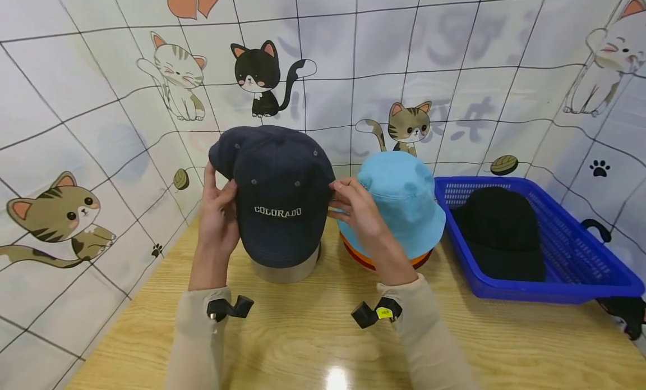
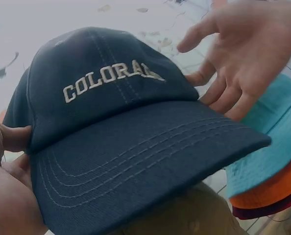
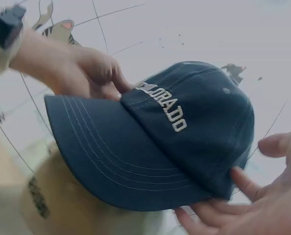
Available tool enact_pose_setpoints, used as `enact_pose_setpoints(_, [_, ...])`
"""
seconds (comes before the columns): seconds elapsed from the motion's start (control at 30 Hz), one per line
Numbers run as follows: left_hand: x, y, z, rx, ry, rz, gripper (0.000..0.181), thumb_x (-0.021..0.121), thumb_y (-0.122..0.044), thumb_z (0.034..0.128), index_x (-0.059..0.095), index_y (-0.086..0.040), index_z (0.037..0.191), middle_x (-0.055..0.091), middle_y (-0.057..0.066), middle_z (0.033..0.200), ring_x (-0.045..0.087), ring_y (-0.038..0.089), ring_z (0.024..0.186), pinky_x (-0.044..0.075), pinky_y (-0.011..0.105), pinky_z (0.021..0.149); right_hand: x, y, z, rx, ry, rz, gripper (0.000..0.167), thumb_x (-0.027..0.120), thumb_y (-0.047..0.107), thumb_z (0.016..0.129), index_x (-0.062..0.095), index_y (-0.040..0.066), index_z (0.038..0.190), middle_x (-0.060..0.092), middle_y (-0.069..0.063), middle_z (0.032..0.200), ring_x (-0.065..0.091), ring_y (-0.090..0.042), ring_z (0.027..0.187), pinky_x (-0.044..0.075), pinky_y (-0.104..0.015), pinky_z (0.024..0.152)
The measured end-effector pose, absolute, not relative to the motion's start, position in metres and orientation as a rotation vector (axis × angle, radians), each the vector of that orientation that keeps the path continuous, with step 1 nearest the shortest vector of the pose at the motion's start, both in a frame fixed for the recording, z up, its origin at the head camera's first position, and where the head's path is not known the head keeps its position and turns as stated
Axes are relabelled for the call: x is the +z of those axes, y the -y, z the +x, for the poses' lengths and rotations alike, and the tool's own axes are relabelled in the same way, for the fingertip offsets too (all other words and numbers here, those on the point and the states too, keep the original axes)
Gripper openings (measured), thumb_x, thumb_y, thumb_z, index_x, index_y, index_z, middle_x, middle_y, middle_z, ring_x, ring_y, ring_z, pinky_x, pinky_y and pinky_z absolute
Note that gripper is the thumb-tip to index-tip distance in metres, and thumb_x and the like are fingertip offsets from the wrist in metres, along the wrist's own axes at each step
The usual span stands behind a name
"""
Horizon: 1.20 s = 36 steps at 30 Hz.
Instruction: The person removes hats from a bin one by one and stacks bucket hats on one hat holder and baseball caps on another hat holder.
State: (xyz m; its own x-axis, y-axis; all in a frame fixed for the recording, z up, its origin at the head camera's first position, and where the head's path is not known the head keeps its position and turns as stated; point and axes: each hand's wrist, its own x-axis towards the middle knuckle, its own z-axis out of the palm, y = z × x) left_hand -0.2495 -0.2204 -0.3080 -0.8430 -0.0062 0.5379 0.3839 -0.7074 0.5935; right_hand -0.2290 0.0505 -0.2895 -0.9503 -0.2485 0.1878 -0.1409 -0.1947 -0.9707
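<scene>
A navy baseball cap with "COLORADO" across its front is held upright above a beige item, mostly hidden beneath it. My left hand grips the cap's left side, its thumb against the cloth near the brim. On the opposite side, my right hand touches the cap with its fingertips. In the right wrist view, the right thumb stands apart from the cap. Just behind the right hand is a light blue bucket hat, stacked over an orange hat and a dark red one.
On the right stands a blue plastic basket holding a black cap. A wooden table lies under everything. White sheeting with cat drawings and grid lines rises behind and along the left.
</scene>
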Motion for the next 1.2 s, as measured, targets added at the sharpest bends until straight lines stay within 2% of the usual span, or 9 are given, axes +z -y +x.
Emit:
enact_pose_setpoints(0.13, [-0.318,0.229,-0.257,-2.706,1.055,-0.784,0.064,0.036,0.005,0.1088,0.03,-0.03,0.162,0.072,0.006,0.114,0.072,0.016,0.1,0.058,0.028,0.088,-0.304,-0.038,-0.237,-2.426,-1.844,-0.501,0.028,0.042,0.025,0.108,0.047,0.007,0.128,0.05,-0.009,0.128,0.056,-0.023,0.111,0.045,-0.043,0.104])
enact_pose_setpoints(0.2, [-0.322,0.233,-0.261,-2.722,1.067,-0.771,0.064,0.037,0.004,0.1091,0.03,-0.031,0.162,0.072,0.005,0.118,0.072,0.016,0.102,0.058,0.028,0.09,-0.311,-0.031,-0.241,-2.489,-1.813,-0.523,0.032,0.044,0.024,0.106,0.047,0.006,0.133,0.048,-0.008,0.132,0.055,-0.019,0.109,0.045,-0.038,0.099])
enact_pose_setpoints(0.33, [-0.329,0.238,-0.267,-2.753,1.115,-0.728,0.061,0.039,0.0,0.1099,0.031,-0.031,0.162,0.069,0.002,0.124,0.07,0.014,0.11,0.057,0.029,0.094,-0.322,-0.023,-0.249,-2.607,-1.695,-0.538,0.043,0.046,0.02,0.103,0.048,0.003,0.142,0.043,-0.009,0.148,0.054,-0.02,0.112,0.045,-0.034,0.092])
enact_pose_setpoints(0.47, [-0.334,0.241,-0.27,-2.773,1.197,-0.617,0.058,0.04,-0.004,0.1108,0.034,-0.033,0.161,0.065,-0.002,0.126,0.067,0.011,0.112,0.056,0.028,0.095,-0.335,-0.019,-0.256,-2.602,-1.662,-0.556,0.05,0.048,0.015,0.1,0.047,0.004,0.148,0.029,-0.004,0.165,0.052,-0.019,0.122,0.043,-0.037,0.1])
enact_pose_setpoints(0.67, [-0.338,0.245,-0.272,-2.762,1.328,-0.393,0.049,0.045,-0.009,0.1105,0.042,-0.028,0.155,0.064,-0.005,0.114,0.062,0.012,0.1,0.055,0.029,0.086,-0.349,-0.016,-0.262,-2.512,-1.746,-0.634,0.062,0.051,0.01,0.094,0.043,0.01,0.155,0.021,-0.006,0.169,0.056,-0.018,0.111,0.035,-0.054,0.119])
enact_pose_setpoints(0.73, [-0.338,0.247,-0.272,-2.746,1.376,-0.304,0.046,0.048,-0.011,0.1098,0.044,-0.026,0.153,0.065,-0.005,0.114,0.061,0.013,0.098,0.055,0.029,0.084,-0.351,-0.015,-0.264,-2.503,-1.745,-0.632,0.065,0.052,0.01,0.092,0.043,0.012,0.156,0.019,-0.005,0.17,0.054,-0.021,0.117,0.031,-0.058,0.122])
enact_pose_setpoints(0.9, [-0.337,0.251,-0.272,-2.604,1.599,-0.066,0.046,0.05,-0.013,0.1087,0.044,-0.025,0.153,0.064,-0.006,0.116,0.062,0.012,0.092,0.054,0.027,0.075,-0.357,-0.011,-0.265,-2.492,-1.738,-0.569,0.069,0.055,0.01,0.089,0.043,0.014,0.157,0.015,-0.004,0.173,0.037,-0.032,0.148,0.025,-0.062,0.125])
enact_pose_setpoints(1.07, [-0.332,0.248,-0.272,-2.443,1.68,0.006,0.053,0.056,-0.009,0.1061,0.041,-0.016,0.157,0.07,-0.009,0.1,0.068,0.008,0.09,0.055,0.024,0.078,-0.359,-0.01,-0.265,-2.515,-1.714,-0.542,0.074,0.054,0.007,0.088,0.039,0.014,0.16,0.011,-0.004,0.174,0.029,-0.034,0.154,0.025,-0.061,0.124])
enact_pose_setpoints(1.2, [-0.326,0.239,-0.271,-2.334,1.593,-0.042,0.054,0.062,-0.006,0.1022,0.044,-0.013,0.152,0.069,-0.008,0.088,0.07,0.007,0.085,0.056,0.025,0.078,-0.354,-0.012,-0.264,-2.573,-1.656,-0.607,0.08,0.051,0.005,0.087,0.031,0.016,0.163,0.006,-0.001,0.175,0.027,-0.031,0.155,0.026,-0.057,0.122])
